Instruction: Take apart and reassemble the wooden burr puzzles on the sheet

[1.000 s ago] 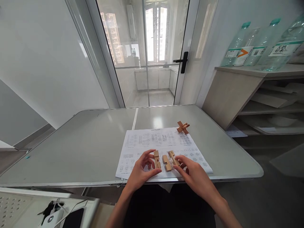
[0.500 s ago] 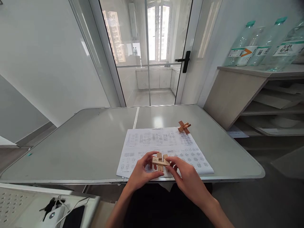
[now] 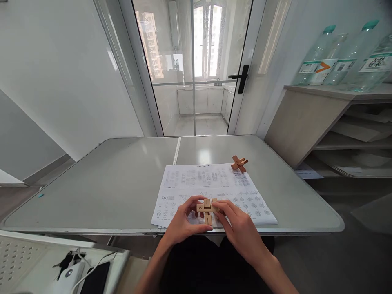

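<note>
Both my hands meet over the near edge of a printed instruction sheet (image 3: 208, 183) on a grey table (image 3: 122, 183). Between them sits a cluster of notched wooden puzzle pieces (image 3: 207, 208), crossed over one another. My left hand (image 3: 183, 218) pinches the cluster's left side with thumb and fingers. From the right, my right hand (image 3: 237, 226) grips the crosswise piece with its fingertips. An assembled wooden cross puzzle (image 3: 239, 163) lies apart at the sheet's far right corner.
A shelf unit (image 3: 309, 118) with several water bottles (image 3: 318, 57) on top stands at the right. Glass doors (image 3: 196, 69) are behind the table. A white side surface with cables and a dark phone (image 3: 94, 279) is at lower left.
The three separate wooden pieces that lay side by side on the sheet have been gathered and crossed into one cluster, and both hands have closed in on it.
</note>
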Motion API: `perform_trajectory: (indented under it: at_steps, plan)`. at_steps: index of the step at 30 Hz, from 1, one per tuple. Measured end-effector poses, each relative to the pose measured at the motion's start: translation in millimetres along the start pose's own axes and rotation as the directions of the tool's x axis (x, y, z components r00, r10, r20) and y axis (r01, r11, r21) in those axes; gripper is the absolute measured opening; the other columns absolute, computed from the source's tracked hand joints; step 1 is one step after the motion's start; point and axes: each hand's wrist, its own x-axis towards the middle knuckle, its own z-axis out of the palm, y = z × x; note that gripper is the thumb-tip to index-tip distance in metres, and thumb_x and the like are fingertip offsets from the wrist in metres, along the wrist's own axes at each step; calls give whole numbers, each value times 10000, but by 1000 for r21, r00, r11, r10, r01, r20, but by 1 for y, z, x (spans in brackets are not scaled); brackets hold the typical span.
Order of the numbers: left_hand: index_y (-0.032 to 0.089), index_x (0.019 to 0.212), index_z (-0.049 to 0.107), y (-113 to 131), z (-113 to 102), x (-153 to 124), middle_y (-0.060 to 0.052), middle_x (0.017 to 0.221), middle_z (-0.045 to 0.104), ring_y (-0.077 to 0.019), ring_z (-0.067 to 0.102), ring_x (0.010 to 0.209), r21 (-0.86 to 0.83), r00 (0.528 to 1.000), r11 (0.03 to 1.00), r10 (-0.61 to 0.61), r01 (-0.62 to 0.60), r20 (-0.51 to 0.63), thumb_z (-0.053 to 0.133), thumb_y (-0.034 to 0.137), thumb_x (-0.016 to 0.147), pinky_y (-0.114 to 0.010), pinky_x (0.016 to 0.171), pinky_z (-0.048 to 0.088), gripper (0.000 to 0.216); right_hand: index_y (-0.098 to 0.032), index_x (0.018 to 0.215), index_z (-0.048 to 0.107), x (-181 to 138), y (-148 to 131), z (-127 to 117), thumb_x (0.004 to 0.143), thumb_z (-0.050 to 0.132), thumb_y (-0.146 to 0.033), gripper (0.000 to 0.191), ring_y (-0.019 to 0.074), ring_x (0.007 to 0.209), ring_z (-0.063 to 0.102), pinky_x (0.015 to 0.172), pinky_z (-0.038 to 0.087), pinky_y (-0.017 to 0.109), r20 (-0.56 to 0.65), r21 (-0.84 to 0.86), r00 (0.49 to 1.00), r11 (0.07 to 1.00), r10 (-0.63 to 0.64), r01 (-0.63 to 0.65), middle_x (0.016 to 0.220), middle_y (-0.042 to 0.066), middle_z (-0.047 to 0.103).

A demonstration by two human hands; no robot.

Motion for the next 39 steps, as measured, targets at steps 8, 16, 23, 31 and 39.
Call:
perform_trajectory:
  at_steps: [8,16,23,31,39]
  plan:
    - [278,1255,588,2,0,-1,1,992,635,-188,573,917,-12,1000,1000,11,-11,23,942,329,663,-334,909,467,692,-289,1258,569,1,0,1,1091,417,-217,237,210,977,730,801,628,336,18,-17,1000,1000,8,-7,1141,56,697]
    - [270,1248,582,-1,0,-2,-5,1027,651,-195,593,959,-13,999,999,32,-31,21,943,331,663,-340,951,462,690,-288,1249,567,0,0,-4,1095,429,-251,211,210,965,715,799,610,337,58,50,997,997,55,-58,1138,53,691]
    - [239,1221,591,5,1,-1,-14,974,667,-189,589,890,2,1000,1000,-10,10,-24,880,349,728,-344,890,477,583,-300,1357,503,-6,4,-7,1079,478,-356,285,220,918,698,807,614,384,75,11,980,983,183,-184,1166,64,670]
    - [224,1237,591,2,1,0,-33,1008,697,-190,592,902,-31,999,999,-25,23,-34,877,375,732,-335,886,471,599,-261,1174,596,-13,23,5,986,625,-379,224,270,898,701,695,589,389,32,-235,973,949,226,-213,1085,78,664]
    - [229,1256,575,0,2,0,-25,961,674,-177,572,867,-18,999,1000,9,-10,-53,881,381,749,-323,857,469,611,-237,973,631,-9,16,0,1009,552,-383,170,233,751,684,656,529,381,96,-163,927,924,363,-346,952,60,708]
